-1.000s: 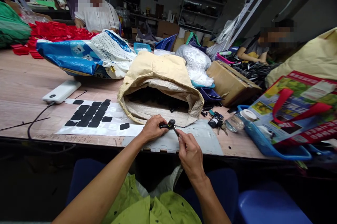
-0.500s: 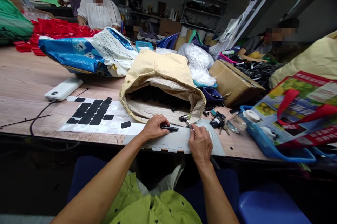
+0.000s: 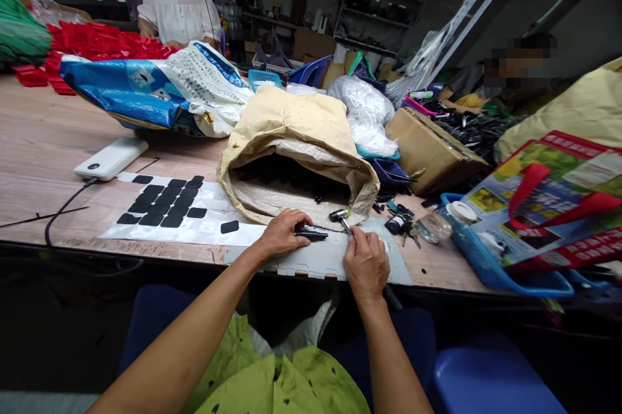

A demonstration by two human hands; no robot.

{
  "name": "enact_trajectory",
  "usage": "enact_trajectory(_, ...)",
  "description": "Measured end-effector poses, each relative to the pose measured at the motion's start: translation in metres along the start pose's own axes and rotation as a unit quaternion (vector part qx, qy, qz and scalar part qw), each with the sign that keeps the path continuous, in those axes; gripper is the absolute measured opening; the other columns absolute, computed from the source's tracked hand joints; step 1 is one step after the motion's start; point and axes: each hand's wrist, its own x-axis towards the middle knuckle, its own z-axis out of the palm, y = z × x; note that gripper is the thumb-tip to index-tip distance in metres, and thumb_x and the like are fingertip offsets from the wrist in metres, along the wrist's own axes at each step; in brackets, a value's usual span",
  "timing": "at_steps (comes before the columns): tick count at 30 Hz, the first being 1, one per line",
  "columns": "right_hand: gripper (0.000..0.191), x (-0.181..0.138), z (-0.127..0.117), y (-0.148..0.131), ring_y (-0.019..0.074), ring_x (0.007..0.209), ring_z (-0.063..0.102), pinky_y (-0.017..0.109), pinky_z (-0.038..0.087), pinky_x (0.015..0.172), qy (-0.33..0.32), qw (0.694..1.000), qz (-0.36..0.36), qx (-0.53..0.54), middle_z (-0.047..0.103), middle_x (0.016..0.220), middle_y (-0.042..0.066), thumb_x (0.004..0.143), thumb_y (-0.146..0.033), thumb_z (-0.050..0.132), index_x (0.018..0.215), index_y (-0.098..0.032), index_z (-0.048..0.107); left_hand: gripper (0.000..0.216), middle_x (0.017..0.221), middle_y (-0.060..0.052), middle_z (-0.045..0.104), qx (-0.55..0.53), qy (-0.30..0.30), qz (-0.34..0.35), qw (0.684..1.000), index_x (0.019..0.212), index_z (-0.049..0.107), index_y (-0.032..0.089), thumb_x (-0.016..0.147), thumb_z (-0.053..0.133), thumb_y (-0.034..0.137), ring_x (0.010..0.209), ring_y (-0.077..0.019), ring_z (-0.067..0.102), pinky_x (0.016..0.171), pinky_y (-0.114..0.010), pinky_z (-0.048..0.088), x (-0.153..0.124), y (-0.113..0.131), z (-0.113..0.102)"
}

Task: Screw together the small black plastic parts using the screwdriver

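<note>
My left hand (image 3: 282, 236) presses a small black part (image 3: 313, 235) down on a grey foam mat (image 3: 321, 258) at the table's near edge, fingers closed on it. My right hand (image 3: 365, 262) is closed round the handle of a small hammer (image 3: 341, 216), whose metal head hangs just above the mat to the right of the black part. Right behind both hands lies an open tan paper sack (image 3: 296, 161) with dark parts inside.
A white sheet of black pads (image 3: 168, 210) and a white power bank (image 3: 111, 158) lie to the left. A blue-white bag (image 3: 150, 93), a cardboard box (image 3: 427, 151), keys (image 3: 401, 223) and a blue basket (image 3: 505, 265) crowd the table. Other people sit opposite and at right.
My right hand moved away to the right of the black part and now holds the hammer head beside it. My left hand lowered the part onto the mat.
</note>
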Motion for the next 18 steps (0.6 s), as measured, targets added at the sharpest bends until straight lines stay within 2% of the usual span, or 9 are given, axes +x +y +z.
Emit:
enact_trajectory(8, 0.027, 0.0, -0.002, -0.002, 0.0205, 0.089, 0.051, 0.031, 0.032, 0.072, -0.004, 1.0, 0.008, -0.007, 0.061, 0.097, 0.005, 0.098, -0.022, 0.057, 0.122, -0.026, 0.068, 0.02, 0.092, -0.004, 0.066, 0.03, -0.037, 0.006, 0.999, 0.099, 0.078, 0.022, 0.079, 0.076, 0.023, 0.096, -0.0234, 0.056, 0.087, -0.036, 0.044, 0.002, -0.002, 0.001)
enact_trajectory(12, 0.027, 0.0, -0.002, -0.003, 0.0206, 0.089, 0.051, 0.031, 0.031, 0.072, -0.007, 1.0, 0.006, -0.013, 0.061, 0.097, 0.005, 0.097, -0.022, 0.057, 0.122, -0.026, 0.068, 0.02, 0.102, -0.006, 0.066, -0.013, -0.047, 0.041, 0.998, 0.107, 0.074, 0.022, 0.09, 0.064, 0.028, 0.101, -0.0238, 0.056, 0.093, -0.037, 0.043, -0.012, 0.02, -0.006)
enact_trajectory(14, 0.027, 0.0, -0.002, -0.003, 0.0207, 0.09, 0.051, 0.031, 0.031, 0.072, -0.006, 1.0, 0.006, -0.014, 0.061, 0.097, 0.005, 0.097, -0.022, 0.057, 0.123, -0.026, 0.067, 0.023, 0.107, -0.005, 0.068, -0.068, -0.099, 0.056, 0.991, 0.112, 0.072, 0.023, 0.096, 0.056, 0.032, 0.104, -0.0225, 0.058, 0.096, -0.035, 0.043, -0.03, 0.038, -0.009)
enact_trajectory(16, 0.028, 0.0, -0.002, -0.003, 0.0209, 0.09, 0.05, 0.031, 0.031, 0.071, -0.006, 1.0, 0.008, -0.015, 0.061, 0.097, 0.005, 0.097, -0.022, 0.058, 0.123, -0.026, 0.067, 0.025, 0.108, -0.003, 0.071, -0.124, -0.204, 0.051, 0.97, 0.115, 0.071, 0.025, 0.098, 0.054, 0.033, 0.101, -0.0203, 0.062, 0.092, -0.031, 0.045, -0.054, 0.05, -0.006)
enact_trajectory(18, 0.027, 0.0, -0.001, -0.003, 0.021, 0.09, 0.05, 0.031, 0.031, 0.072, -0.008, 1.0, 0.008, -0.015, 0.061, 0.097, 0.005, 0.097, -0.022, 0.057, 0.123, -0.026, 0.067, 0.025, 0.106, -0.001, 0.074, -0.144, -0.312, 0.023, 0.939, 0.114, 0.072, 0.027, 0.093, 0.059, 0.034, 0.095, -0.0193, 0.066, 0.086, -0.028, 0.048, -0.079, 0.047, 0.006)
